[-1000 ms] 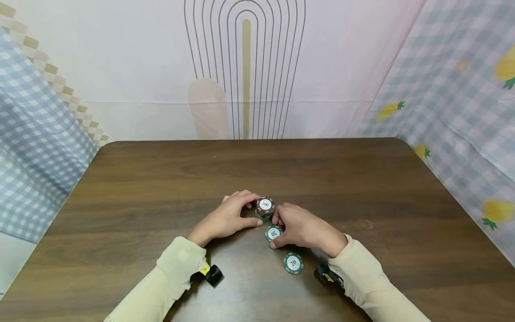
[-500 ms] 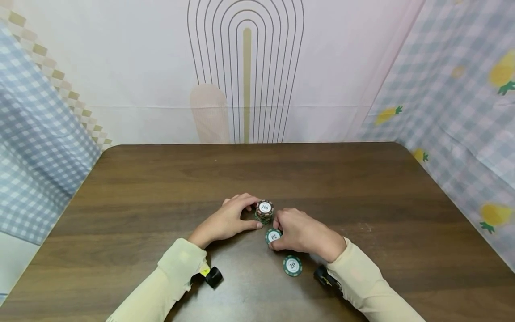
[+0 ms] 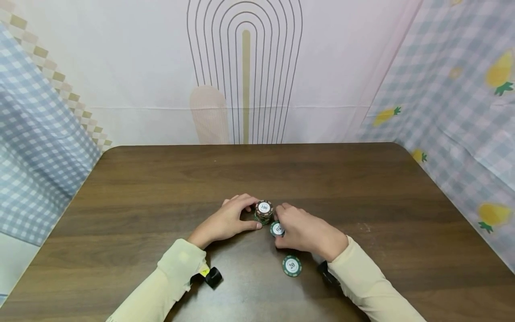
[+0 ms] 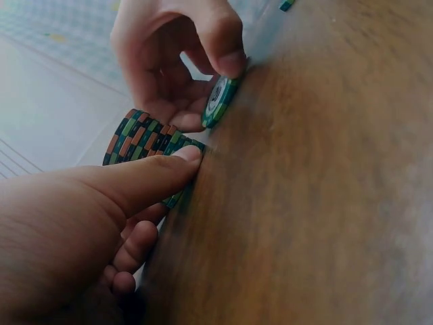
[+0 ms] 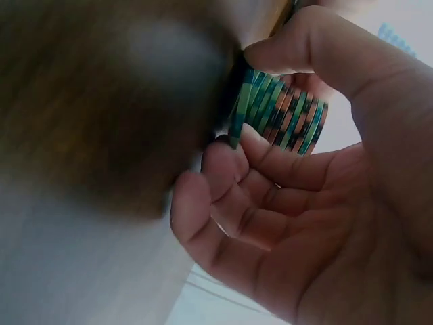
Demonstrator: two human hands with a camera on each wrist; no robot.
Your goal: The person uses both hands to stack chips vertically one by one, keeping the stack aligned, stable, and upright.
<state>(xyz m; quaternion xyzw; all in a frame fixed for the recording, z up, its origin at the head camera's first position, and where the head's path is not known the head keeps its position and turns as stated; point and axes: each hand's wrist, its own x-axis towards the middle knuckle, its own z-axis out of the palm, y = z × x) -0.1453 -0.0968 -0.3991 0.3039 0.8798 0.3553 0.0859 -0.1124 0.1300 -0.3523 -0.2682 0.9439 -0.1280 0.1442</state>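
Note:
A stack of poker chips (image 3: 264, 208), topped by a dark one marked 100, stands on the brown table. My left hand (image 3: 225, 221) holds this stack from the left, thumb at its near side low down and fingers round the back. In the left wrist view the stacked chips (image 4: 135, 139) show green layers at the bottom and dark and orange ones above. Just right of the stack, my right hand (image 3: 307, 231) pinches a green poker chip (image 3: 276, 229) by its edges between thumb and fingers. The pinched chip (image 4: 220, 99) looks close over the table.
Another green chip marked 20 (image 3: 291, 266) lies flat on the table (image 3: 173, 179), nearer the person than both hands. Small black cameras sit at the wrists, the left camera (image 3: 213, 277) close over the tabletop. Patterned cloths (image 3: 342, 67) hang behind and beside the table.
My right hand has closed its grip on the green chip and brought it slightly right and away from me, nearer the stack. The left hand stays at the stack. The head view has tilted slightly.

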